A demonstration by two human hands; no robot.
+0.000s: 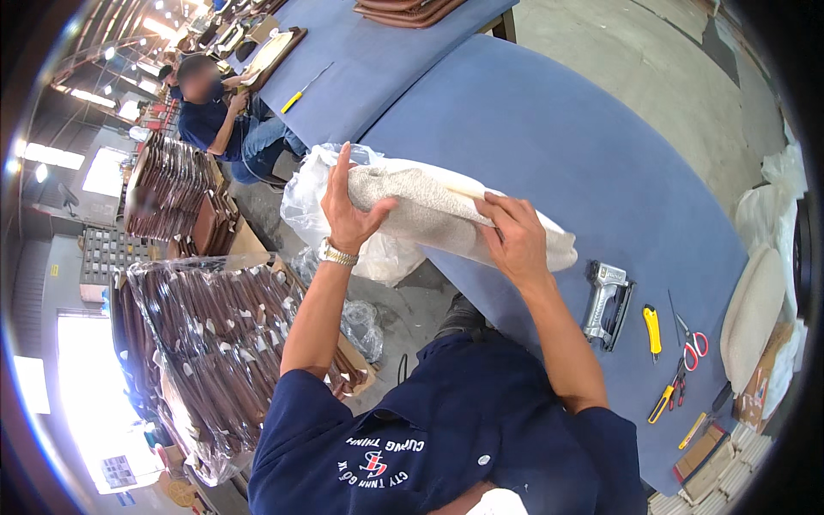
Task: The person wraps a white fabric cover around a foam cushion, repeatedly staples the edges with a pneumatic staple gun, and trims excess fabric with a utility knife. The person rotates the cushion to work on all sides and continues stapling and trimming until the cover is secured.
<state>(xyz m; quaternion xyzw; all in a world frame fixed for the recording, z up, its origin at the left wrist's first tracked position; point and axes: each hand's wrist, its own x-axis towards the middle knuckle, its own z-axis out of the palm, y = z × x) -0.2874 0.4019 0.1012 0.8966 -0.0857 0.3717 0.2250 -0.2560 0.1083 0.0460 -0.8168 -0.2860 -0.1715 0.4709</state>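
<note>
A cream, rough-textured upholstered cushion (438, 202) is tilted on its edge in front of me, at the near edge of the blue table (601, 154). My left hand (348, 206) rests against its left end, thumb and fingers stretched apart. On the right, my right hand (515, 236) grips the cushion's upper edge, its fingers bent over the fabric and the thumb hidden behind. Clear plastic wrap (313, 193) hangs by the cushion's left end, partly behind my left hand.
Right of the cushion lie a staple gun (608, 305), a yellow utility knife (652, 330) and red-handled scissors (695, 348). A yellow screwdriver (293, 101) lies on the far table. Plastic-wrapped brown cushions (232, 343) stand stacked at left. Another person (215, 120) works far left.
</note>
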